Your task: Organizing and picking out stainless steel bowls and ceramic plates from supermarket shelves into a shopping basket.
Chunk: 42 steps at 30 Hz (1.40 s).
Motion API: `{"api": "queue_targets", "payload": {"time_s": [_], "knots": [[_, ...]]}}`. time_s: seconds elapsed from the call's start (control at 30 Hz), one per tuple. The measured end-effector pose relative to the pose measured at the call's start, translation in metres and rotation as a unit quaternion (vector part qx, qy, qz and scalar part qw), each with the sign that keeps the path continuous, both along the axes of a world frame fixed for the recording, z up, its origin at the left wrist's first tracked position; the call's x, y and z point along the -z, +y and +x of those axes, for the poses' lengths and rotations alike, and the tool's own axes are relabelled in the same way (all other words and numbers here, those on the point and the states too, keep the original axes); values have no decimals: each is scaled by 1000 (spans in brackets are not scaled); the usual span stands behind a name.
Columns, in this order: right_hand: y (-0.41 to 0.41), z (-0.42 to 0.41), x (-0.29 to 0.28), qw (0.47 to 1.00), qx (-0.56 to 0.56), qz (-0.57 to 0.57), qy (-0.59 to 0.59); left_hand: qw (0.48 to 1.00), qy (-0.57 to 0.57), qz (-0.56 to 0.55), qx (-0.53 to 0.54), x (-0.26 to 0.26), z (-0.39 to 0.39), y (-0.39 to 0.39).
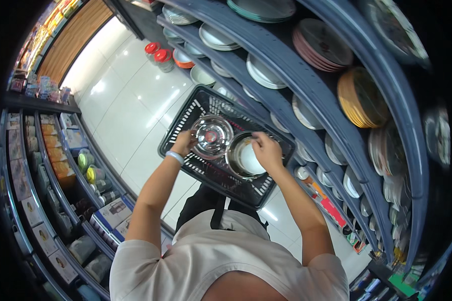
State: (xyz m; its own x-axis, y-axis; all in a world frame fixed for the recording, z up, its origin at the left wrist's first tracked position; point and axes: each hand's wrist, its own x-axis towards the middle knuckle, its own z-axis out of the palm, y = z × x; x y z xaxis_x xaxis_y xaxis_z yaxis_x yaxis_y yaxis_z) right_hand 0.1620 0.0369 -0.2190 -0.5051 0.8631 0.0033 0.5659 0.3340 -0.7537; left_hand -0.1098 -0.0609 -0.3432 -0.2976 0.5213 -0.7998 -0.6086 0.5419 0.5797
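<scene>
A black plastic shopping basket (211,174) is in front of my body, above the tiled floor. On its left side sits a shiny, round, see-through lid or bowl (213,145) with a reddish centre. My left hand (186,141) grips its left rim, the fingertips partly hidden. Beside it, to the right, stands a round metal pot or bowl (231,158) with a whitish inside. The fingers of my right hand (267,150) are closed over its right rim. The two round pieces touch or nearly touch each other.
Close on the right, grey shelves (263,62) hold stacked plates, including yellow plates (356,99) and pink-edged plates (316,47). Red-lidded jars (164,60) stand on the floor ahead. Shelving with boxed goods (111,216) and yellow-green cups (95,174) lines the left.
</scene>
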Motion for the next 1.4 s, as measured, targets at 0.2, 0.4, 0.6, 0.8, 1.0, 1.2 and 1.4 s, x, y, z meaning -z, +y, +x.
{"api": "queue_targets", "payload": {"time_s": [0.2,0.4,0.6,0.8,1.0,1.2,1.4], "knots": [[27,-106,96,979,-82,-28,-184,990,-85,-46,-105,78,5,-9],[52,-125,184,882,-93,-160,-433,981,-91,-167,-21,63,11,12],[56,-130,204,859,-67,-249,-442,979,-129,-159,25,78,-5,6],[61,-135,202,859,-51,-261,-437,932,226,-12,282,138,-14,-36],[65,-113,212,862,-19,-260,-434,849,447,-8,281,55,-2,-7],[61,-114,206,931,-34,-213,-295,834,455,65,305,-35,-12,-5],[44,-114,157,981,-26,-178,-75,852,439,164,231,-111,-23,-7]]}}
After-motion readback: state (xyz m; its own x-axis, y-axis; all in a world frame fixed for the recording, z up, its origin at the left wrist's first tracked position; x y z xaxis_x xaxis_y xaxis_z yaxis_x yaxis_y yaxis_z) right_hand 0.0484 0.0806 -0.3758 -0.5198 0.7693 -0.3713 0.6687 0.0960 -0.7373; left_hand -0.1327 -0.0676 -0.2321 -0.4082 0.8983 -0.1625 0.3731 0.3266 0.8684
